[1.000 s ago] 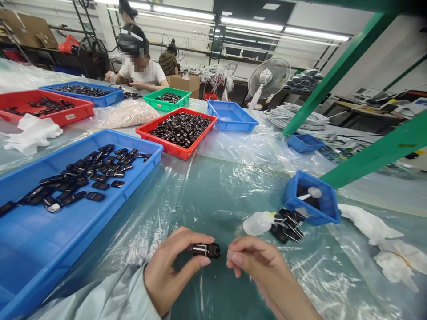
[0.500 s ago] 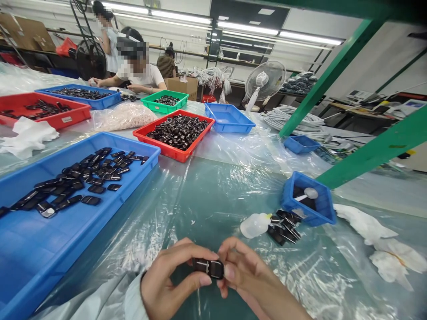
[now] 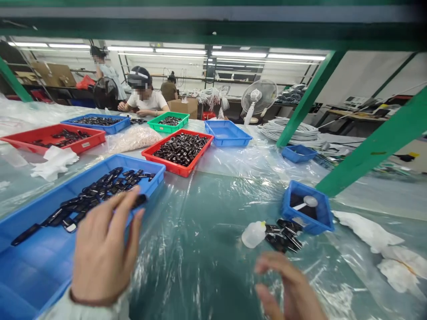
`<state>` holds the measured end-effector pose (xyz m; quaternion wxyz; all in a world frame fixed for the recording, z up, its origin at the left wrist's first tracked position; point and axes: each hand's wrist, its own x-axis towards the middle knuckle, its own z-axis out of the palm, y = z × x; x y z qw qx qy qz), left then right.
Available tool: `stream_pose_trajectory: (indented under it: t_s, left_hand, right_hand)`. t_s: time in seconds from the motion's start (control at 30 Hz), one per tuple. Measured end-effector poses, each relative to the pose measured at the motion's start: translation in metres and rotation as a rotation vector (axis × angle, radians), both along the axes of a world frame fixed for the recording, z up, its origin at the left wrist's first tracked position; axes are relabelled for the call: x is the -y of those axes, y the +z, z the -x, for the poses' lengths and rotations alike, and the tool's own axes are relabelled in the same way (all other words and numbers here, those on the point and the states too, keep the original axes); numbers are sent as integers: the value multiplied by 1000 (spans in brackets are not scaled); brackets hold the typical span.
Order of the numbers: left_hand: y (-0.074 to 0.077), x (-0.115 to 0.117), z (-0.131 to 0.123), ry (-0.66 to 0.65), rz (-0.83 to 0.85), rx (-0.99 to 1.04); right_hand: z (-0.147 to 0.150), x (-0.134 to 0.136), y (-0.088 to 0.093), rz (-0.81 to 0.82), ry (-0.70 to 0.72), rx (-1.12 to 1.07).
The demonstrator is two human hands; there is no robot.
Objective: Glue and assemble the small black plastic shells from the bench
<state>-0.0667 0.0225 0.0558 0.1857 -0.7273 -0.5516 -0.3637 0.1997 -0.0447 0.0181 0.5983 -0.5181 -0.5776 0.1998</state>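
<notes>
My left hand point(image 3: 100, 253) reaches out over the near corner of a large blue tray point(image 3: 20, 262) that holds several small black parts point(image 3: 100, 191). Its fingertips pinch one small black part point(image 3: 140, 200) just above the tray's rim. My right hand point(image 3: 290, 289) hovers low over the plastic-covered table at the bottom right. Its fingers are loosely curled and apart, slightly blurred, with nothing in them. A small heap of black parts point(image 3: 283, 236) and a white squeeze bottle point(image 3: 253, 234) lie just beyond my right hand.
A small blue bin point(image 3: 320, 218) with a white spoon stands by the heap. Behind it are a red tray point(image 3: 167, 164) of black parts and more blue, green and red trays. White cloths point(image 3: 367, 226) lie right. Green frame beams point(image 3: 373, 151) slant overhead. People sit at the far end.
Both hands held the black part together before. My left hand has since carried it up and left to the blue tray. My right hand let go and dropped back. The view tilted upward.
</notes>
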Motion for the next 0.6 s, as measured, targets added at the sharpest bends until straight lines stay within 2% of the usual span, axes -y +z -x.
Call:
stream_pose_trajectory:
  t_s: [0.07, 0.1, 0.2, 0.3, 0.33, 0.4, 0.47, 0.6]
  left_hand:
    - [-7, -13, 18, 143, -97, -167]
    - [-13, -16, 19, 145, -89, -229]
    - [-36, -11, -4, -12, 30, -279]
    - [-55, 4, -43, -261, 78, -288]
    - [-58, 6, -55, -344, 146, -292]
    - [-58, 2, -76, -457, 363, -286]
    - [-51, -11, -98, -503, 571, -269]
    - [-33, -46, -154, -569, 672, -238]
  right_hand:
    - [-12, -10, -7, 19, -103, 15]
    - [-17, -17, -10, 80, -119, 29]
    - [-21, -36, -20, 216, -104, 42]
    - [-19, -47, -24, 284, -80, 16]
    - [-19, -48, -24, 299, -69, 6]
    - [-18, -49, -21, 314, -52, -9]
    - [-19, -47, -16, 306, -47, -29]
    - [-29, -44, -2, 230, -102, -122]
